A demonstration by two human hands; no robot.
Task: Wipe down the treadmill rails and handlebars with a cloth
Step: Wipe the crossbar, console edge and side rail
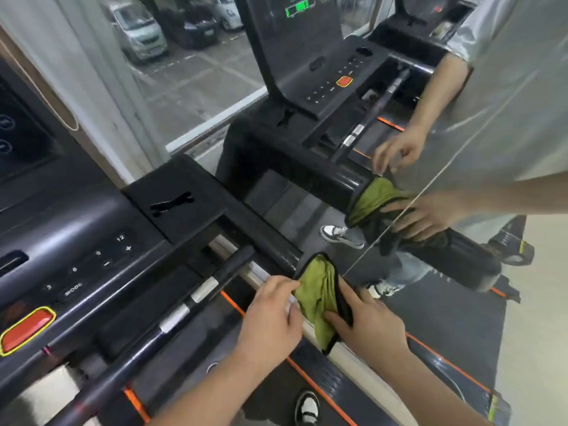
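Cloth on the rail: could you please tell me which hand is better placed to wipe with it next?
Probably the right. The right hand lies over the cloth on the rail, thumb pressing it, so it could slide straight along. The left hand only meets the cloth's edge from the side.

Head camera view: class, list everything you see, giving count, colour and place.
Cloth: one, green with black edge, on the right rail by the mirror.
Handlebar: one, black with silver bands, below the console.
Button: one, red with yellow rim, lower left.
Mirror: one, right side.
Shoe: one, black and white, bottom edge.
Left hand: one, holding the cloth's left edge.
Right hand: one, gripping the cloth's right side.
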